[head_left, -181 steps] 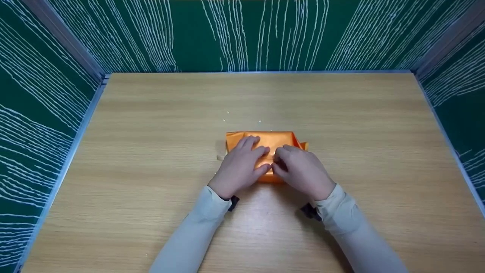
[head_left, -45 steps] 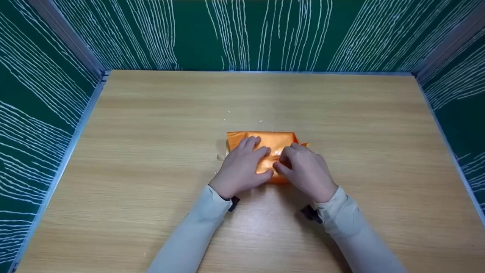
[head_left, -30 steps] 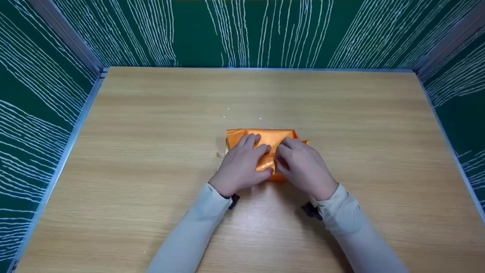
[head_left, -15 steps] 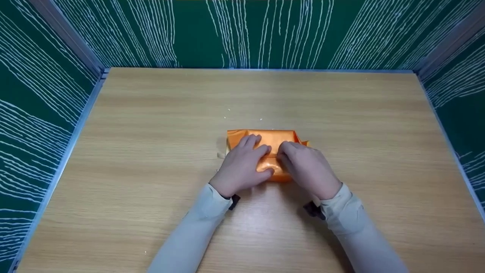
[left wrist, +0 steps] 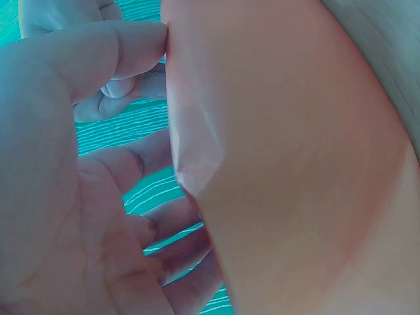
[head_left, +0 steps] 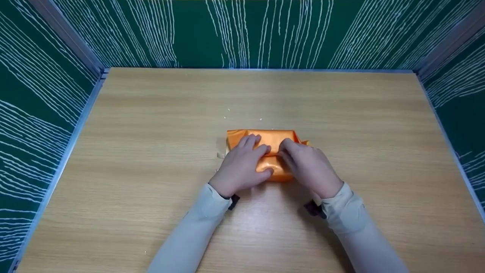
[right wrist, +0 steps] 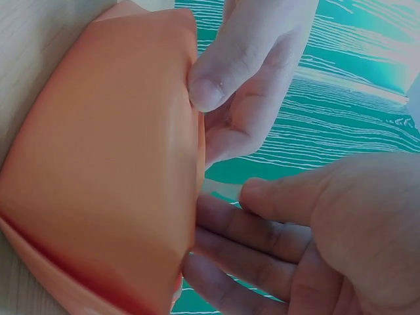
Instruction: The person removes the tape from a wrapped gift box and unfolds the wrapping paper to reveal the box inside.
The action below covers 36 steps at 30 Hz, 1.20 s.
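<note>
A box-shaped parcel in shiny orange wrapping paper (head_left: 269, 137) lies at mid-table, a seam running across its top and loose paper flaring at both ends. My left hand (head_left: 242, 163) rests over its left part, fingers spread and thumb on the near side of the seam. In the left wrist view, that thumb (left wrist: 141, 49) touches the parcel's edge. My right hand (head_left: 312, 165) is at the right part of the seam with bent fingers. The right wrist view shows a small translucent strip, like clear tape (right wrist: 224, 189), between its thumb and index finger, reaching the paper.
A wooden tabletop (head_left: 170, 113) surrounds the parcel. Tiny white scraps (head_left: 260, 119) lie beyond it, and a small clear piece (head_left: 220, 155) lies by its left end. Green walls with white lines (head_left: 197, 34) enclose the back and sides.
My right hand has shifted slightly to the right along the seam, and more of the parcel's near part shows. The left hand has stayed in place on the wrapping paper.
</note>
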Each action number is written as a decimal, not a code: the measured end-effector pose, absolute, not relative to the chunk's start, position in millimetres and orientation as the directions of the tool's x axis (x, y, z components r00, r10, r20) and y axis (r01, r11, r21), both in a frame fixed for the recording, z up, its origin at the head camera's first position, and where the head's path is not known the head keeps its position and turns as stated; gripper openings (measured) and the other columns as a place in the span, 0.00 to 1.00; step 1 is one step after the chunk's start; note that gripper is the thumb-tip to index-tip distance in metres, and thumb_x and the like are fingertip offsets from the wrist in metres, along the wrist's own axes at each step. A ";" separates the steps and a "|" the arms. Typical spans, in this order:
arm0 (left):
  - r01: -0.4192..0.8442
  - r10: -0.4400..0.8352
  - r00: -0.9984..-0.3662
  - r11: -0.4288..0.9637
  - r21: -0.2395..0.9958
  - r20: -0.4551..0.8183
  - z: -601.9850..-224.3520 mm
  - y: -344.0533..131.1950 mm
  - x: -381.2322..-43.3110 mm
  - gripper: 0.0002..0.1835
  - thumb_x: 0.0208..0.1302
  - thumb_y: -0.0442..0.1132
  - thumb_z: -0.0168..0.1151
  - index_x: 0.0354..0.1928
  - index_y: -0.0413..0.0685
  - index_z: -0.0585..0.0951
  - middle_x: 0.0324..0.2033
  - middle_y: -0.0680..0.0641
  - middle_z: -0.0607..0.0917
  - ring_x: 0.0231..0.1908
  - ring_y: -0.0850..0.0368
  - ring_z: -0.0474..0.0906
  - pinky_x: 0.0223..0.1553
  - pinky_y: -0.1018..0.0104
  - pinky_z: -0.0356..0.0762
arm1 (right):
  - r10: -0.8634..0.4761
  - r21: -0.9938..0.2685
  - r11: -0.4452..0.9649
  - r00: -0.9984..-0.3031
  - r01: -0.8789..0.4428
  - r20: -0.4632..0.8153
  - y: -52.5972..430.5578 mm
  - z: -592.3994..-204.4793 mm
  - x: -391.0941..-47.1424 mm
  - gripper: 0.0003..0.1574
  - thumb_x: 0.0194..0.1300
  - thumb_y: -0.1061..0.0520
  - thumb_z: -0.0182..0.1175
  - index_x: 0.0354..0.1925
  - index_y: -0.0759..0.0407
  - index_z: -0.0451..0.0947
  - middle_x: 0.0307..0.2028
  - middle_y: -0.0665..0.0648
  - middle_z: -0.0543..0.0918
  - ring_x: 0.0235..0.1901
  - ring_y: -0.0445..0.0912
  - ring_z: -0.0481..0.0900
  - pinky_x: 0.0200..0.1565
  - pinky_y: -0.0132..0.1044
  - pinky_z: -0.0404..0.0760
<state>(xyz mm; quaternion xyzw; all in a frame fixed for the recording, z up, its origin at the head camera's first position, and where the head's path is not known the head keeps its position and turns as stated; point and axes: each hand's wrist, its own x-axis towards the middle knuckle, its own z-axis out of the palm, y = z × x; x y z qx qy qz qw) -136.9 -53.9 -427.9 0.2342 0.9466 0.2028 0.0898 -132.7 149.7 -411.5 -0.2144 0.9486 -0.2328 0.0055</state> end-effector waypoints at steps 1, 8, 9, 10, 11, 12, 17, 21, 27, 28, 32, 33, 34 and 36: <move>0.407 0.480 -0.874 0.808 0.426 -0.076 -427.7 -54.0 -136.9 0.34 0.68 0.62 0.60 0.71 0.55 0.76 0.76 0.43 0.66 0.76 0.44 0.56 0.74 0.50 0.60 | -0.407 -0.446 0.801 -0.909 -0.400 0.085 149.7 -410.9 -132.7 0.06 0.75 0.57 0.62 0.47 0.58 0.80 0.34 0.54 0.85 0.28 0.47 0.81 0.35 0.42 0.84; 0.423 0.489 -0.870 0.804 0.418 -0.060 -427.6 -55.0 -136.7 0.33 0.68 0.61 0.60 0.71 0.55 0.76 0.75 0.42 0.66 0.76 0.43 0.57 0.74 0.51 0.60 | -0.433 -0.433 0.779 -0.889 -0.453 0.151 152.0 -412.1 -131.3 0.05 0.75 0.58 0.62 0.45 0.58 0.79 0.31 0.53 0.84 0.27 0.46 0.79 0.33 0.40 0.81; 0.426 0.491 -0.869 0.802 0.418 -0.057 -427.6 -54.8 -137.1 0.33 0.69 0.61 0.60 0.71 0.55 0.76 0.75 0.42 0.67 0.76 0.43 0.57 0.75 0.51 0.60 | -0.438 -0.430 0.774 -0.884 -0.464 0.165 152.7 -412.4 -131.2 0.04 0.75 0.58 0.62 0.44 0.58 0.78 0.30 0.53 0.84 0.26 0.46 0.78 0.32 0.40 0.81; 0.430 0.494 -0.868 0.801 0.416 -0.053 -427.3 -54.4 -137.5 0.33 0.69 0.61 0.60 0.71 0.55 0.77 0.75 0.42 0.67 0.76 0.42 0.56 0.75 0.51 0.59 | -0.441 -0.427 0.772 -0.881 -0.470 0.173 153.4 -412.3 -131.4 0.04 0.74 0.59 0.62 0.44 0.58 0.78 0.30 0.52 0.83 0.26 0.46 0.78 0.32 0.40 0.80; 0.433 0.496 -0.866 0.800 0.415 -0.053 -426.9 -53.8 -137.8 0.33 0.69 0.61 0.60 0.71 0.55 0.76 0.75 0.42 0.66 0.76 0.42 0.56 0.76 0.50 0.58 | -0.439 -0.429 0.773 -0.882 -0.468 0.171 153.8 -412.0 -131.6 0.04 0.74 0.59 0.62 0.44 0.58 0.78 0.30 0.52 0.83 0.26 0.46 0.78 0.32 0.40 0.80; 0.437 0.500 -0.864 0.799 0.413 -0.053 -426.4 -53.0 -138.2 0.33 0.69 0.61 0.60 0.71 0.54 0.76 0.75 0.42 0.66 0.77 0.42 0.56 0.76 0.50 0.57 | -0.437 -0.431 0.774 -0.884 -0.463 0.166 154.4 -411.6 -131.9 0.03 0.74 0.59 0.63 0.43 0.58 0.79 0.30 0.52 0.83 0.26 0.45 0.78 0.33 0.40 0.81; 0.456 0.516 -0.855 0.795 0.399 -0.052 -425.3 -49.5 -139.0 0.33 0.70 0.61 0.59 0.71 0.54 0.76 0.76 0.42 0.65 0.77 0.44 0.55 0.78 0.48 0.50 | -0.441 -0.425 0.781 -0.886 -0.458 0.145 157.1 -408.8 -132.2 0.03 0.73 0.58 0.64 0.42 0.57 0.82 0.32 0.52 0.83 0.28 0.46 0.78 0.36 0.41 0.83; 0.456 0.516 -0.855 0.799 0.391 -0.056 -427.5 -48.5 -138.0 0.33 0.70 0.62 0.59 0.71 0.54 0.76 0.76 0.42 0.66 0.77 0.44 0.56 0.78 0.48 0.50 | -0.447 -0.419 0.780 -0.882 -0.465 0.147 161.8 -405.4 -129.8 0.05 0.71 0.57 0.66 0.42 0.58 0.84 0.34 0.53 0.84 0.30 0.47 0.79 0.37 0.42 0.83; 0.438 0.505 -0.860 0.802 0.406 -0.069 -429.0 -49.4 -136.5 0.33 0.70 0.62 0.59 0.71 0.54 0.75 0.76 0.42 0.65 0.77 0.44 0.55 0.77 0.46 0.52 | -0.425 -0.410 0.812 -0.902 -0.416 0.076 175.4 -397.7 -127.9 0.05 0.67 0.59 0.70 0.40 0.59 0.86 0.32 0.53 0.82 0.28 0.46 0.76 0.34 0.41 0.80; 0.434 0.502 -0.862 0.802 0.410 -0.071 -428.7 -49.8 -136.4 0.34 0.70 0.63 0.59 0.72 0.55 0.75 0.76 0.43 0.65 0.77 0.44 0.55 0.77 0.46 0.52 | -0.430 -0.404 0.815 -0.901 -0.416 0.059 176.9 -397.0 -128.1 0.05 0.66 0.59 0.71 0.40 0.59 0.87 0.31 0.52 0.82 0.28 0.46 0.76 0.34 0.41 0.80; 0.428 0.493 -0.868 0.806 0.410 -0.063 -428.2 -52.5 -136.6 0.34 0.70 0.63 0.60 0.71 0.55 0.76 0.75 0.43 0.66 0.76 0.43 0.56 0.77 0.46 0.53 | -0.494 -0.382 0.797 -0.869 -0.467 0.032 177.5 -396.3 -128.5 0.04 0.63 0.59 0.73 0.38 0.58 0.91 0.33 0.51 0.86 0.32 0.45 0.81 0.38 0.43 0.84; 0.428 0.491 -0.869 0.806 0.410 -0.057 -428.0 -53.1 -136.4 0.33 0.70 0.63 0.60 0.71 0.55 0.76 0.75 0.43 0.67 0.76 0.43 0.57 0.76 0.46 0.54 | -0.510 -0.376 0.790 -0.860 -0.484 0.035 176.7 -396.6 -128.3 0.04 0.63 0.59 0.74 0.38 0.57 0.92 0.34 0.51 0.86 0.32 0.45 0.81 0.39 0.43 0.84; 0.430 0.490 -0.870 0.805 0.409 -0.048 -427.7 -53.6 -136.2 0.33 0.69 0.62 0.61 0.70 0.55 0.77 0.74 0.42 0.67 0.75 0.43 0.58 0.76 0.46 0.55 | -0.525 -0.369 0.782 -0.850 -0.502 0.044 176.0 -396.9 -127.6 0.03 0.63 0.59 0.74 0.37 0.56 0.92 0.34 0.51 0.86 0.33 0.45 0.82 0.39 0.43 0.85; 0.438 0.490 -0.871 0.803 0.404 -0.029 -427.4 -53.6 -135.7 0.32 0.69 0.61 0.61 0.69 0.54 0.78 0.73 0.42 0.69 0.75 0.42 0.60 0.75 0.46 0.56 | -0.549 -0.342 0.772 -0.833 -0.537 0.070 174.2 -397.7 -126.1 0.02 0.63 0.58 0.74 0.35 0.55 0.92 0.33 0.50 0.86 0.31 0.44 0.82 0.37 0.42 0.84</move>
